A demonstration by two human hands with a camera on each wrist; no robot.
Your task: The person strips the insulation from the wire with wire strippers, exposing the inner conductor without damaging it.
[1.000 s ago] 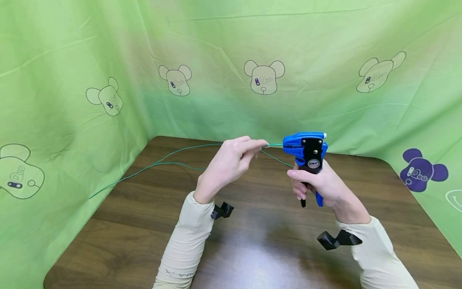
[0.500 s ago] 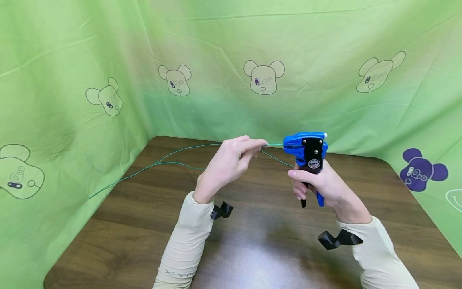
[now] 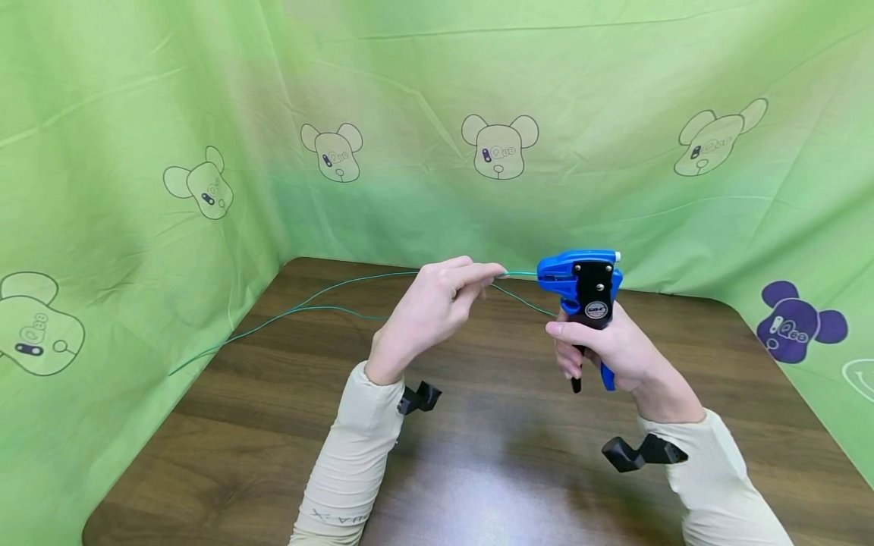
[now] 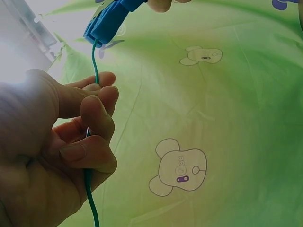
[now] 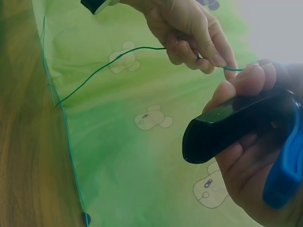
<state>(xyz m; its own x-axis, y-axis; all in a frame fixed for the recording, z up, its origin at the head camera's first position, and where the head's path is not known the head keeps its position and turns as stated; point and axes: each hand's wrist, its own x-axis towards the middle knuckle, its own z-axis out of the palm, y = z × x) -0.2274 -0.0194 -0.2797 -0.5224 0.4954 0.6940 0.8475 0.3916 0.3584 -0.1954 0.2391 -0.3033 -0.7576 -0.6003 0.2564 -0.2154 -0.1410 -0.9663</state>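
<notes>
My left hand point(image 3: 437, 311) pinches a thin green wire point(image 3: 520, 273) near its end. In the left wrist view the wire point(image 4: 93, 59) runs up from between thumb and fingers into the jaws of a blue and black wire stripper point(image 4: 111, 21). My right hand point(image 3: 604, 345) grips that wire stripper point(image 3: 592, 284) upright by its handles, with the head pointing left toward my left hand. From the right wrist, the black handle point(image 5: 227, 125) and blue handle point(image 5: 284, 172) show with fingers curled round them. The wire's tip is hidden inside the tool's head.
The rest of the wire point(image 3: 328, 288) loops across the left of the brown wooden table point(image 3: 273, 455) to its left edge. Green cloth point(image 3: 423, 205) printed with bear heads hangs behind and at both sides. Black camera mounts point(image 3: 419, 397) sit on both wrists.
The wire stripper and my right hand have shifted very slightly to the right. My left hand stays put, its pinch on the wire unchanged.
</notes>
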